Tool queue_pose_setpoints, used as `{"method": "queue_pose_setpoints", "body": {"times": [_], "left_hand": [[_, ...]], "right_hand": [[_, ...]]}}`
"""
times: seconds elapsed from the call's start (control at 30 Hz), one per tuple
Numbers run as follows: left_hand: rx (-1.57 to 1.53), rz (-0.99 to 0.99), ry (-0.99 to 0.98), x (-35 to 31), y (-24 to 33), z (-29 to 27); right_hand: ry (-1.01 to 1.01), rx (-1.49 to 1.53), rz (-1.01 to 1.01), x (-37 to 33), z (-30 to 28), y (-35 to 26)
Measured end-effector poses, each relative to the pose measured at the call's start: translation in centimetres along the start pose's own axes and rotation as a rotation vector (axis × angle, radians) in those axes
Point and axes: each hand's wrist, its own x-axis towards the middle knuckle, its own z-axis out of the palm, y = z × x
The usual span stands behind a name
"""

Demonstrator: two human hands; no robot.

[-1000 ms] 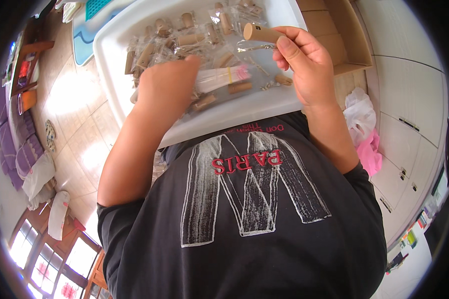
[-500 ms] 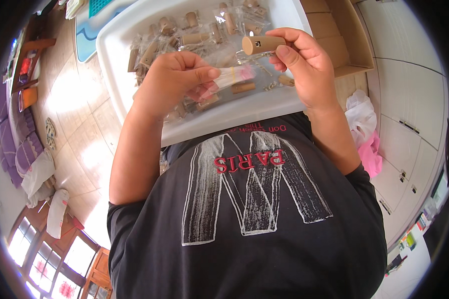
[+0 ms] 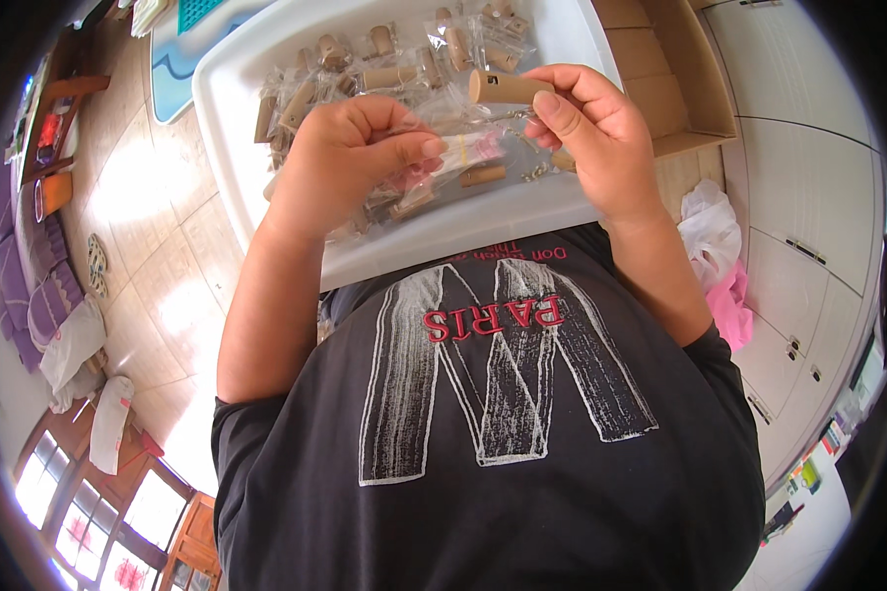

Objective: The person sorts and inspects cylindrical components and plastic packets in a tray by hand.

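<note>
Yeah, pinching tan cylinder (image 3: 508, 89) in right hand (image 3: 601, 128), upper right, keeping end free, maybe pinching film (image 3: 453, 128) in left hand (image 3: 350, 153).

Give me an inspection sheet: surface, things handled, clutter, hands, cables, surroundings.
Surface: white plastic tray, support hidden.
Things: smooth tan cylinder; bundle of clear, pink-ended plastic bags.
Clutter: clear-bagged tan cylinders heaped in the tray.
Hands: right hand grips the smooth tan cylinder by its right end; left hand is at the pink-ended bags, its exact hold unclear.
Cables: thin silvery strand in the tray; material unclear.
Surroundings: open brown cardboard box and white cabinet to the right.
</note>
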Motion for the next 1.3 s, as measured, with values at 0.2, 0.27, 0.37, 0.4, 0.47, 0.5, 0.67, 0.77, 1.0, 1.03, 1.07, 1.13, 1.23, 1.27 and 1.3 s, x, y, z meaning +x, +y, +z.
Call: {"method": "queue_pose_setpoints", "body": {"times": [0.2, 0.27, 0.37, 0.4, 0.47, 0.5, 0.67, 0.77, 1.0, 1.03, 1.07, 1.13, 1.23, 1.27, 1.3], "left_hand": [[0.328, 0.107, 0.104, -0.3, 0.4, 0.8], [0.22, 0.087, 0.102, -0.2, 0.7, 1.4], [0.058, 0.023, 0.042, -0.1, 0.7, 1.4], [0.001, -0.02, -0.017, 0.0, 0.6, 1.4], [-0.039, -0.017, -0.031, 0.1, 0.5, 1.3], [-0.078, -0.014, -0.046, 0.1, 0.4, 1.4], [-0.093, 0.028, -0.031, 0.1, 0.2, 1.3], [-0.056, 0.054, -0.025, 0.2, -0.2, 1.3], [-0.037, -0.044, 0.0, 0.1, -0.1, 1.6], [-0.037, -0.044, 0.001, 0.1, -0.1, 1.7], [-0.011, -0.061, 0.001, 0.2, -0.2, 1.7], [0.013, -0.079, 0.0, 0.4, -0.3, 1.5], [0.107, -0.062, -0.001, 0.6, -0.5, 1.4], [0.111, -0.082, -0.014, 0.7, -0.3, 1.4], [0.114, -0.103, -0.027, 0.7, -0.1, 1.4]], "right_hand": [[0.004, 0.084, 0.112, 0.0, -0.2, 0.1], [-0.007, 0.17, 0.177, -0.1, -0.2, -0.2], [-0.034, 0.21, 0.173, -0.1, 0.0, -0.2], [-0.035, 0.211, 0.173, -0.1, 0.0, -0.2], [-0.045, 0.161, 0.155, -0.1, -0.1, -0.1], [-0.046, 0.161, 0.155, -0.2, -0.2, -0.1], [0.002, 0.046, 0.239, -0.4, -0.1, -0.5], [0.031, 0.015, 0.233, -0.4, 0.4, -0.7], [-0.042, -0.048, 0.273, -0.3, 0.0, -0.9], [-0.068, -0.049, 0.275, -0.3, 0.0, -0.9], [-0.094, -0.049, 0.277, -0.2, -0.1, -0.9], [-0.126, -0.067, 0.259, 0.0, -0.3, -0.5], [-0.188, -0.118, 0.229, 0.4, -0.7, -0.3], [-0.22, -0.15, 0.216, 0.6, -0.9, -0.3], [-0.22, -0.15, 0.216, 0.7, -0.9, -0.3]]}}
